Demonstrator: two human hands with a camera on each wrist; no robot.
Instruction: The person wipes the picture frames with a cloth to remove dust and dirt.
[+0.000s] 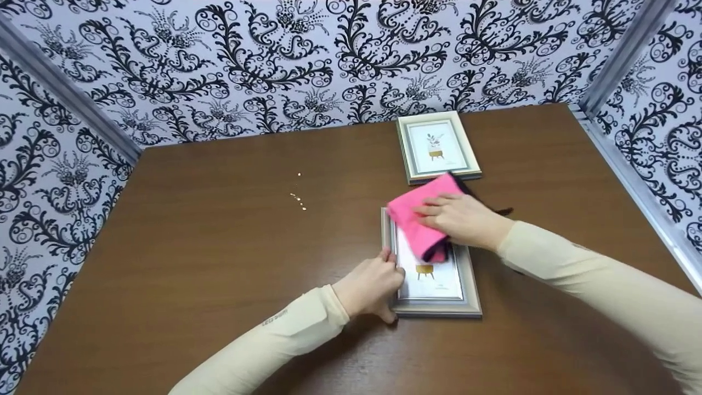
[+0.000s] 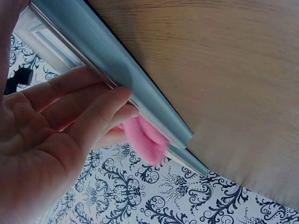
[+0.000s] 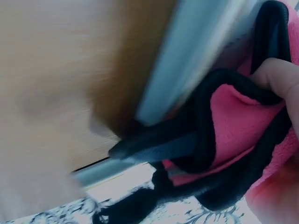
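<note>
A silver-edged picture frame [image 1: 471,291] lies face up on the wooden table, its print of a plant in a yellow pot partly covered. My left hand [image 1: 370,285] holds the frame's left side near the front corner; in the left wrist view, its fingertips [image 2: 122,95] meet the edge. My right hand [image 1: 466,219] grips a folded pink cloth [image 1: 408,211] with black trim over the frame's upper part. Close up in the right wrist view, the thumb [image 3: 278,77] lies on the bunched folds of the cloth. My right palm is hidden.
Behind the cloth, a second picture frame [image 1: 403,142] with a similar print lies near the table's back edge. Small bright flecks [image 1: 299,198] dot the wooden table [image 1: 219,236] left of centre. Patterned wall panels [image 1: 285,71] border the back and sides.
</note>
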